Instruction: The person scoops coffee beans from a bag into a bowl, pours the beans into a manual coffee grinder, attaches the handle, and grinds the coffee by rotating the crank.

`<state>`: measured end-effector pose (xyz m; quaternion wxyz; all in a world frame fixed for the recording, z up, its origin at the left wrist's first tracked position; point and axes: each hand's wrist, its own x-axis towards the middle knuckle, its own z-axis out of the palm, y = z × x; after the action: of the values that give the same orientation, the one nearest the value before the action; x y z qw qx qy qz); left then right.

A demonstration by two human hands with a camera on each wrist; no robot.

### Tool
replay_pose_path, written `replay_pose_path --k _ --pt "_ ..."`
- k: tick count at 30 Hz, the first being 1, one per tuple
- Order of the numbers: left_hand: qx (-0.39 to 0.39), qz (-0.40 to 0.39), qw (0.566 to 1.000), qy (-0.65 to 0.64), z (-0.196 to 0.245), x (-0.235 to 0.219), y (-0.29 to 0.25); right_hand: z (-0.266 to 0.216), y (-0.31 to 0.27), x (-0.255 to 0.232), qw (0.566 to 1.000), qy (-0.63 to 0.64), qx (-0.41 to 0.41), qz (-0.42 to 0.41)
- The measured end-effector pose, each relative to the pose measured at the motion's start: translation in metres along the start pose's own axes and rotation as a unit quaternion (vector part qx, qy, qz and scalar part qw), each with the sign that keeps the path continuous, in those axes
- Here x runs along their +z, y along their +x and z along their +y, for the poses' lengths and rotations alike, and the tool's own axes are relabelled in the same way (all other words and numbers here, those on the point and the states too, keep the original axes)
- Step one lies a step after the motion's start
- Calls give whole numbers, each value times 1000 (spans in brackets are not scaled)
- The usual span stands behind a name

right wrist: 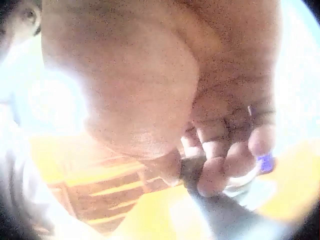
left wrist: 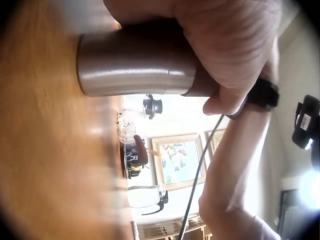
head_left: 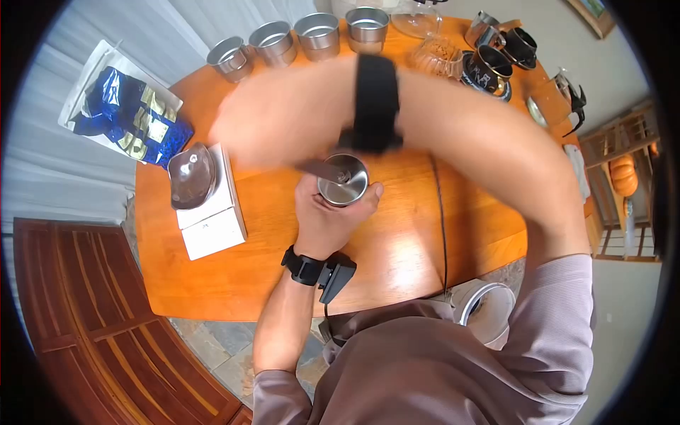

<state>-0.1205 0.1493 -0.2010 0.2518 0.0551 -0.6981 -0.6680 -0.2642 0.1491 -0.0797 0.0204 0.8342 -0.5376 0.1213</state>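
Observation:
My left hand point(head_left: 331, 225) grips a cylindrical metal grinder point(head_left: 343, 193) around its side, its round top facing up; in the left wrist view, the hand point(left wrist: 232, 45) wraps the dark upper part of the grinder point(left wrist: 137, 65). A dark crank arm point(head_left: 320, 170) runs from the grinder's centre towards the left, its outer end hidden beneath my right hand point(head_left: 273, 117), which is blurred. In the right wrist view, curled fingers and thumb of that hand point(right wrist: 185, 115) pinch a dark knob point(right wrist: 192, 169) at the end of the grey crank arm point(right wrist: 225, 215).
Metal cups point(head_left: 317, 35) line the far edge. At left are a blue bag point(head_left: 124, 113) and a dark glossy dish point(head_left: 193, 177) on a white box point(head_left: 216, 230). Glass and black coffee vessels point(head_left: 492, 67) stand at back right. A black cable point(head_left: 440, 212) crosses the table point(head_left: 283, 297).

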Motion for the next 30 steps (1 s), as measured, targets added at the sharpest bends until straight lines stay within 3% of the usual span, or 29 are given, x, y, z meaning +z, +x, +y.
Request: replay_pose_path --k 2,4,5,7,9,11,13,15,17,19,20,21,22,23,25,26,27,30 --pt "-12 16 999 -32 -4 -4 2 22 -26 -27 983 -22 144 -108" --pt "-16 3 1000 0 -8 -7 1 26 -73 -45 944 31 292 -148" --pt "-21 21 1000 -9 -4 -5 2 12 -103 -55 946 43 303 -108" --pt "3 0 1000 31 6 -1 7 -21 -134 -81 921 111 322 -192" --pt "-23 -6 1000 1 0 -1 10 -67 -139 -93 898 124 354 -228" --pt "26 -8 999 -18 -2 1 10 -101 -144 -79 960 14 210 -182" --pt "8 -6 1000 -19 -3 4 7 -122 -112 -75 958 79 97 -257" --pt "-87 9 990 -112 -4 4 6 -123 -93 -45 987 118 -9 -108" --pt "-74 -5 995 -66 -3 2 4 -102 -58 -25 994 88 -42 -39" --pt "49 -23 993 107 -9 -4 1 -57 -25 -10 990 30 -118 65" --pt "110 -32 975 189 -14 -7 0 -27 -14 3 986 38 -108 118" --pt "-45 9 999 8 -19 -3 -1 -1 -9 11 980 46 -99 167" --pt "-29 5 1000 -2 -15 -3 1 9 -8 -7 999 17 21 23" --pt "-15 6 1000 -15 -10 -3 4 14 -4 -33 982 -13 139 -128" --pt "-7 9 1000 -23 -5 -3 6 26 -50 -72 953 124 205 -187" --pt "-11 13 1000 -23 -5 -2 7 -12 -40 -87 886 55 397 -234" --pt "-16 17 999 -23 -5 0 7 21 -97 -56 947 93 288 -110" --pt "5 11 999 39 2 -1 9 -33 -136 -84 930 89 302 -188"
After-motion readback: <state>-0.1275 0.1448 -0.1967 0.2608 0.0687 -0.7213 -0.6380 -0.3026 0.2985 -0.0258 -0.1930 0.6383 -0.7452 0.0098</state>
